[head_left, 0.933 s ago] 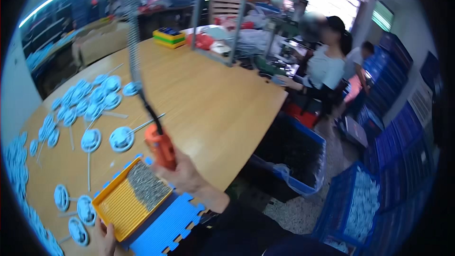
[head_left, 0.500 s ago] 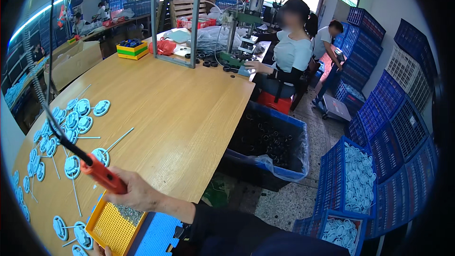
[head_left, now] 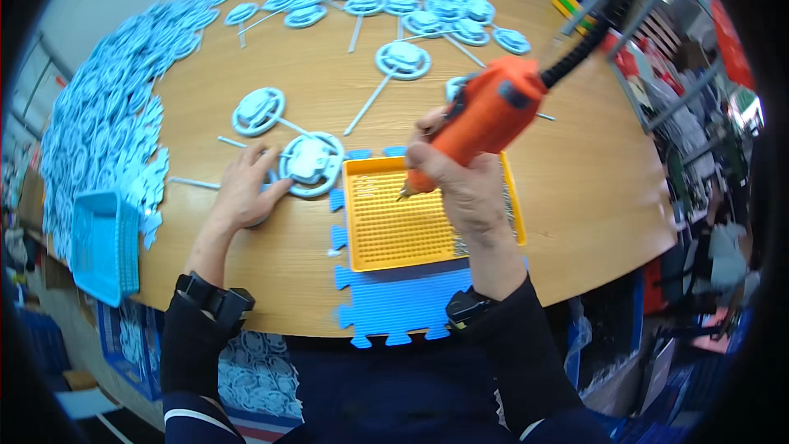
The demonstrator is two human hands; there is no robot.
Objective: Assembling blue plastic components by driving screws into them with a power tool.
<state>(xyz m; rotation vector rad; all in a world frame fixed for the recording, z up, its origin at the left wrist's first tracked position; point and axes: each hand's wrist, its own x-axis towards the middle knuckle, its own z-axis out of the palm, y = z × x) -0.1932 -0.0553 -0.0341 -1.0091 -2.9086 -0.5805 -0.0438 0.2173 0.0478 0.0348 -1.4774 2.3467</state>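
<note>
I see a matt, grained wooden desk point(head_left: 575, 189), a smooth orange plastic screwdriver point(head_left: 485, 119), a perforated plastic tray point(head_left: 394, 222), a foam mat point(head_left: 394, 300) and pale-blue plastic wheels point(head_left: 311, 163).

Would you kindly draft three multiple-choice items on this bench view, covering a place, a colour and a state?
1. Where does the yellow tray sit?
A. on the blue foam mat
B. on the blue basket
C. on the floor

2. What colour is the powered screwdriver?
A. green
B. orange
C. white

3. What is the left hand doing?
A. hanging free
B. gripping the screwdriver
C. resting at the round blue part

Answers: 1 A, mat edges show around the tray; 2 B, its body is orange in the right hand; 3 C, fingers touch its rim.
</note>
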